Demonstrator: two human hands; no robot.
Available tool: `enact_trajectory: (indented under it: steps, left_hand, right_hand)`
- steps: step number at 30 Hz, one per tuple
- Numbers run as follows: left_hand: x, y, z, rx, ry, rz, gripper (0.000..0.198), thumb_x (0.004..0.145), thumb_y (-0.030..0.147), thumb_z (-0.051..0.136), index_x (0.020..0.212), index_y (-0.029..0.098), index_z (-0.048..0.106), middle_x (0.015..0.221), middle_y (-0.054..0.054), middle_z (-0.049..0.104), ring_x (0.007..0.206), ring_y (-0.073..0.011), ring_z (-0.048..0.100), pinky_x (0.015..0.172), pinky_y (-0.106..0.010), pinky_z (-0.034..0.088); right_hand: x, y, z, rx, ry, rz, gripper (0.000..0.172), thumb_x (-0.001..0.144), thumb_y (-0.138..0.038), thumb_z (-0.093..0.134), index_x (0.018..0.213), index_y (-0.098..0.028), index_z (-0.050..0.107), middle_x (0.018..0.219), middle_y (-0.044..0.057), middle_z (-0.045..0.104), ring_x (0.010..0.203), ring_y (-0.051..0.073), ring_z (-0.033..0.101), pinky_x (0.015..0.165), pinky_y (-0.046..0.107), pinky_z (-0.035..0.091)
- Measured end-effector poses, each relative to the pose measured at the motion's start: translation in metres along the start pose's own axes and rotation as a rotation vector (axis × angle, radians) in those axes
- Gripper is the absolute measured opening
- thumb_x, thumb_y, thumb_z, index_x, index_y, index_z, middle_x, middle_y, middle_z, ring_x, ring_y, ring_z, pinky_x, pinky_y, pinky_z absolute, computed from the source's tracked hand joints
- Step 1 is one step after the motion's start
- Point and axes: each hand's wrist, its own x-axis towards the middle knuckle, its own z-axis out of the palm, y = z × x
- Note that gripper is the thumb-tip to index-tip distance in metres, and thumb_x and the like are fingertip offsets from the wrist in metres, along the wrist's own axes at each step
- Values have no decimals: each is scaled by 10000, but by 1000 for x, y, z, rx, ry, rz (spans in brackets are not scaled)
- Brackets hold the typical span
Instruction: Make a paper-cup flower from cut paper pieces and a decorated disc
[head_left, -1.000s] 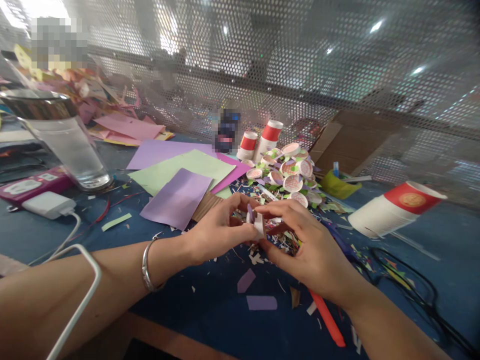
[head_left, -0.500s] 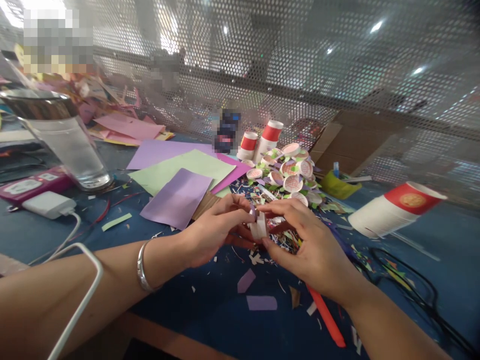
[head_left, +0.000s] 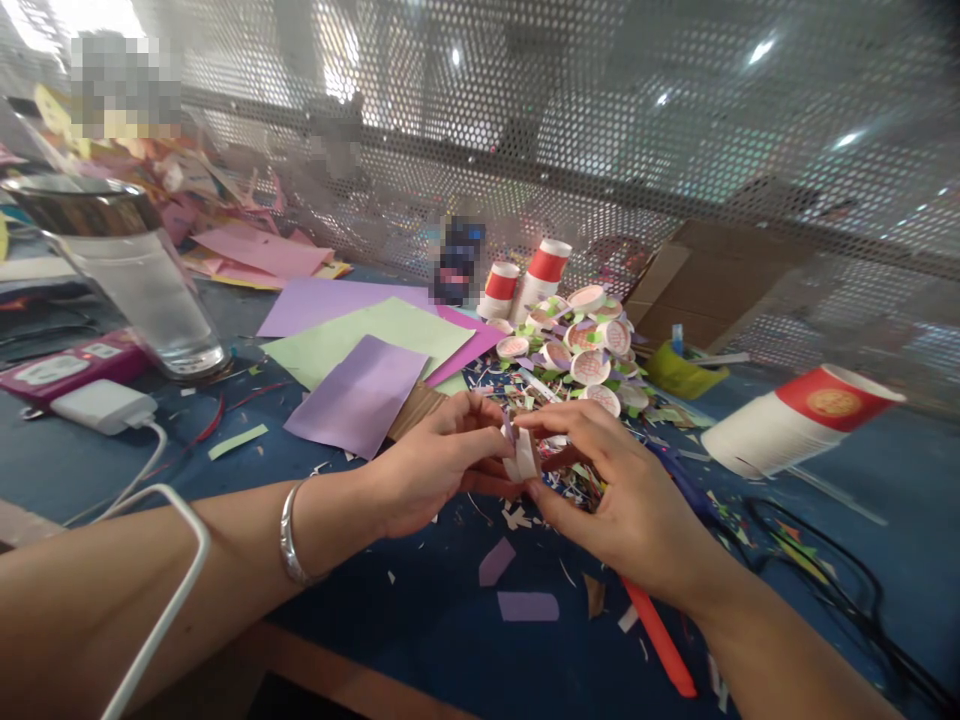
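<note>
A perforated metal screen runs along the far edge of a blue counter. Above the counter's middle, nearer the front edge, a small white paper piece is held between two hands, a purple strip at its upper left. Its long axis is roughly upright, leaning slightly; which way its face points is hidden. The left hand's fingers pinch it from the left; the right hand's fingers grip its right side, thumb low.

Toward the front edge lie two purple scraps and one orange-red stick. Beyond is a pile of white discs, too overlapped to count, their red print unreadable. Three red-banded cup stacks stand about: two near the far edge, one tilted rightward, its round gold emblem illegible.
</note>
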Motion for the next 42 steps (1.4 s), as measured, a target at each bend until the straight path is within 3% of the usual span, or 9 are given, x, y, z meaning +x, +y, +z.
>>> enact_trajectory:
  steps: [15,24,29,36,42]
  left_hand:
    - [0,0,1,16,14,-21,260,782,115,637,966,198,473,891,-11,625,832,-190,689,797,-402,590]
    - [-1,1,2,47,33,17,235,796,113,632,949,202,477,863,4,609,744,-139,643,782,-376,584]
    - [-1,0,2,-22,38,-19,256,771,92,628,931,201,461,842,9,605,734,-139,643,765,-378,592]
    - [-2,1,5,14,105,-77,190,799,74,568,908,194,469,821,7,603,743,-145,654,735,-350,585]
    - [-1,1,-2,-25,18,-87,250,804,114,658,965,194,484,878,-19,651,814,-175,698,792,-374,584]
  right_hand:
    - [1,-5,6,-5,10,8,482,847,-121,655,1283,-307,571,1242,65,596,1206,248,598,1022,474,524]
    - [1,-6,9,31,30,45,479,833,-99,642,1257,-316,586,1225,68,579,1166,257,596,934,475,575]
    - [1,-6,13,-9,48,-14,482,824,-89,641,1259,-287,580,1205,62,591,1180,238,588,1009,453,520]
    - [1,-8,17,-27,40,-33,450,826,-100,624,1238,-273,568,1205,77,575,1188,245,584,1003,455,516]
    - [0,-7,17,-37,47,-20,499,812,-87,635,1254,-306,562,1222,77,579,1203,280,579,998,510,519]
